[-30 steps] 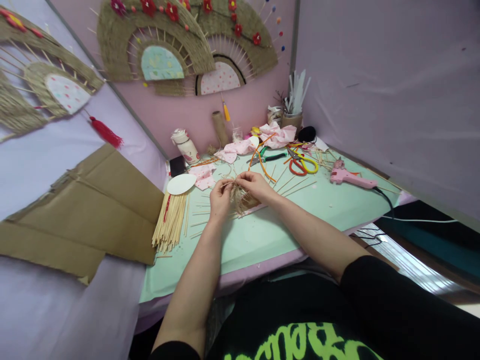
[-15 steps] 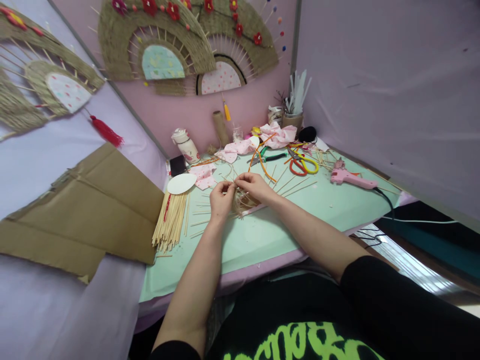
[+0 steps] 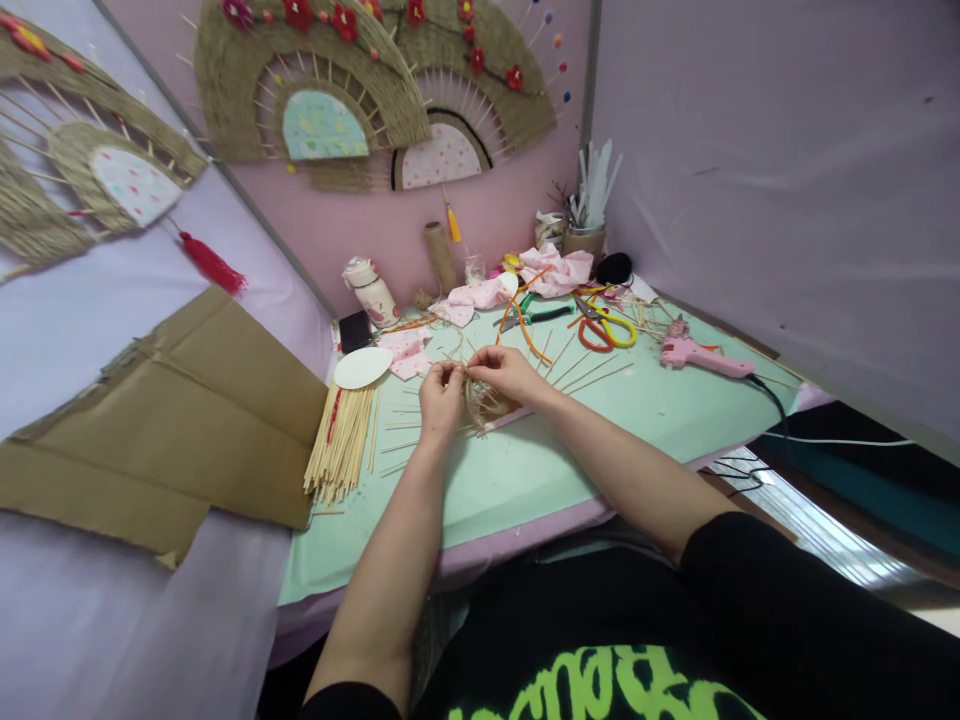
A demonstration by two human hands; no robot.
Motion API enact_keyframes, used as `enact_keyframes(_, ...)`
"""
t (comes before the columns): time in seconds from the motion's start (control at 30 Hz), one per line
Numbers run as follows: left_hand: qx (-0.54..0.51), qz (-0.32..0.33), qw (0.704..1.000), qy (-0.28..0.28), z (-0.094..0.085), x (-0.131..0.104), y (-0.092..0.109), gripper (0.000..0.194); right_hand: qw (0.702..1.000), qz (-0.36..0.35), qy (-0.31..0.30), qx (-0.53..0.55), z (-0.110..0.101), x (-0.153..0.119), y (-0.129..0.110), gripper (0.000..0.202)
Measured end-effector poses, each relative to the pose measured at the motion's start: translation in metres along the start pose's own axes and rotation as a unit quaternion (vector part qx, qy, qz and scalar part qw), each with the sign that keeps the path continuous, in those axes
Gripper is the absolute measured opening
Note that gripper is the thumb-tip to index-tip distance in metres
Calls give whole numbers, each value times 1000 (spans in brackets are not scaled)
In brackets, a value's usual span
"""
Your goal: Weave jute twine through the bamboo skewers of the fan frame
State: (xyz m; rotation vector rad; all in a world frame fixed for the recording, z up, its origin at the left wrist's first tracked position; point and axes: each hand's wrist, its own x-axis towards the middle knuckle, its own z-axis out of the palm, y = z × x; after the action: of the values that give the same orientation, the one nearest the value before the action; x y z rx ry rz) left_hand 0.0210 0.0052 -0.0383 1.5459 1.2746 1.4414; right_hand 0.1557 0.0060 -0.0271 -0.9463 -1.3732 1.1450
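Below the centre of the frame, a strip of tabletop (image 3: pixel 517 500) along the near edge, with room to move. Just beyond, at the centre, a fan-shaped piece (image 3: pixel 502 405) on the tabletop, pink-trimmed straight edge toward the bottom of the frame and rising slightly to the right; long axis apparently along that edge, thin sticks (image 3: pixel 596 373) spreading left, right and away. Over its upper left part, left hand (image 3: pixel 441 402) and right hand (image 3: pixel 510 373) almost fingertip to fingertip, thumb and fingers of each drawn together, seemingly on twine (image 3: pixel 472 408); exact grip too small to make out. Twine hanging directly below the fingertips, toward the bottom of the frame, so neither hand clearly nearer; right hand and wrist partly across the piece, hiding some of it.

At left of centre, only a narrow gap between the leftmost stick tips and a stick bundle (image 3: pixel 341 450), with a white oval (image 3: pixel 364 368) over its upper end. To the right, far wider room, up to a pink glue gun (image 3: pixel 701 355) near the tabletop's right edge.

Farther up the frame, tighter space: scissors (image 3: pixel 600 313) and green-handled cutters (image 3: pixel 551 315) beyond the right hand, then rumpled pink cloth (image 3: pixel 480 293) and, at back left, a white bottle (image 3: pixel 373 293) before the wall
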Motion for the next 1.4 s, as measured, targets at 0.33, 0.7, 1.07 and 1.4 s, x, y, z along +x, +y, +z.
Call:
enact_keyframes(0.33,-9,20,1000,-21,1,-1,1,14,983,-72,18,-169,0,-3,0,13)
enact_keyframes(0.7,87,82,993,-6,-1,-5,11,8,986,-57,26,-157,-2,-1,4,14)
enact_keyframes(1.07,119,116,986,-6,-1,-5,10,5,983,-64,18,-169,-1,-2,2,13)
enact_keyframes(1.4,73,65,995,-4,-1,-2,6,12,988,-45,21,-149,0,-3,-4,13)
